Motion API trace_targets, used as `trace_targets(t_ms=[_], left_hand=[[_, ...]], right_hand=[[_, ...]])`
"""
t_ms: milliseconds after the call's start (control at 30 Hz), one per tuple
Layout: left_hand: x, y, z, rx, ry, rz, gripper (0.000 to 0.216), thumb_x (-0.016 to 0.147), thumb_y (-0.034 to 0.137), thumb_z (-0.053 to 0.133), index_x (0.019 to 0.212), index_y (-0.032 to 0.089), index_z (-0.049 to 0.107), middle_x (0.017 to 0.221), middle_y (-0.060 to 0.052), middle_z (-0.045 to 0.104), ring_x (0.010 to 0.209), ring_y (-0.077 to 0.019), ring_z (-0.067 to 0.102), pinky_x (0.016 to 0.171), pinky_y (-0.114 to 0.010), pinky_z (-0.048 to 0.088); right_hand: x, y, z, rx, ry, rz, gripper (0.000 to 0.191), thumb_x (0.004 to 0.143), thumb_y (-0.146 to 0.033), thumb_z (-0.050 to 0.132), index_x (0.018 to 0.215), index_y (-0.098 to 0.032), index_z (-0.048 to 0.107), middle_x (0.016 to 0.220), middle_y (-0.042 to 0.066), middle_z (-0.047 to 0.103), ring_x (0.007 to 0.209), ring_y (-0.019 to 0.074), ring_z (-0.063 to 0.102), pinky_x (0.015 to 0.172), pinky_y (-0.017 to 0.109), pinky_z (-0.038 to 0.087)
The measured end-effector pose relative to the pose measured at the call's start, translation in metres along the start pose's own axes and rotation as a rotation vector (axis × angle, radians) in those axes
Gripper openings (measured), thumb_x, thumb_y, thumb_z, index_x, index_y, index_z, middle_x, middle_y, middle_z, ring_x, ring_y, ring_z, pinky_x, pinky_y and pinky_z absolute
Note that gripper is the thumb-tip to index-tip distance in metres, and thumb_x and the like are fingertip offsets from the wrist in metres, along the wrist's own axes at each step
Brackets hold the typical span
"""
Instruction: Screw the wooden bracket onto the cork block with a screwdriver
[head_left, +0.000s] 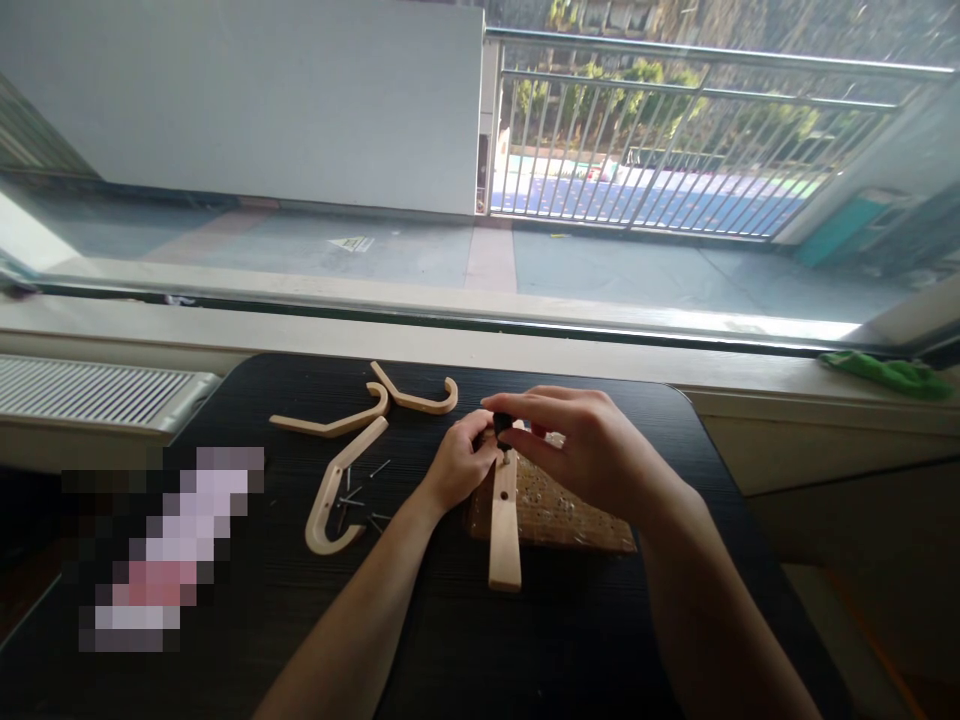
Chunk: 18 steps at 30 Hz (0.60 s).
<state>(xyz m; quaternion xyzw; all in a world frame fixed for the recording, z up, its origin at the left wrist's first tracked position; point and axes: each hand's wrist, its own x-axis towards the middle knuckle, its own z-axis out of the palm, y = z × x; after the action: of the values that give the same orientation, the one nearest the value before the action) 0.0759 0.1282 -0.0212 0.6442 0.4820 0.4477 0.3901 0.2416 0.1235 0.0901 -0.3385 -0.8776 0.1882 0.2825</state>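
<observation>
My left hand (459,462) is closed around the top end of a straight wooden strip (505,535) that lies over a brown perforated board (559,520). My right hand (581,448) pinches a small dark object (501,423) just above that same end, fingertips nearly touching the left hand. Three curved wooden hooks lie to the left: one (334,490) near my left forearm, another (330,423) behind it, the third (417,397) at the back. Several small nails (358,503) are scattered beside the nearest hook.
Everything lies on a black table (420,640) set against a window sill (375,335). A white radiator grille (90,392) is at the left, a green cloth (889,373) on the sill at the right. A pixelated patch (161,555) covers the table's left part.
</observation>
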Motion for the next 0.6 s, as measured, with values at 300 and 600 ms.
trace_targets(t_ms=[300,600], left_hand=[[0.0001,0.001,-0.0008,-0.053,-0.012,-0.008,0.02,0.08,0.016,0.054,0.094,0.014,0.069,0.094,-0.007,0.072,0.089,-0.0201,0.065,0.083,-0.03,0.051],[0.0009,0.0016,-0.0006,-0.035,-0.003,-0.007,0.021,0.079,0.015,0.054,0.092,0.014,0.07,0.088,-0.005,0.072,0.081,-0.0179,0.062,0.076,-0.028,0.05]], right_hand=[[0.0007,0.0042,0.0043,-0.097,0.068,0.017,0.018,0.089,-0.023,0.066,0.105,-0.018,0.063,0.082,0.001,0.068,0.064,0.0115,0.06,0.062,0.024,0.042],[0.0043,0.0014,0.0091,-0.125,0.0,0.051,0.028,0.094,-0.023,0.057,0.121,-0.019,0.06,0.094,0.005,0.067,0.067,0.013,0.058,0.063,0.026,0.043]])
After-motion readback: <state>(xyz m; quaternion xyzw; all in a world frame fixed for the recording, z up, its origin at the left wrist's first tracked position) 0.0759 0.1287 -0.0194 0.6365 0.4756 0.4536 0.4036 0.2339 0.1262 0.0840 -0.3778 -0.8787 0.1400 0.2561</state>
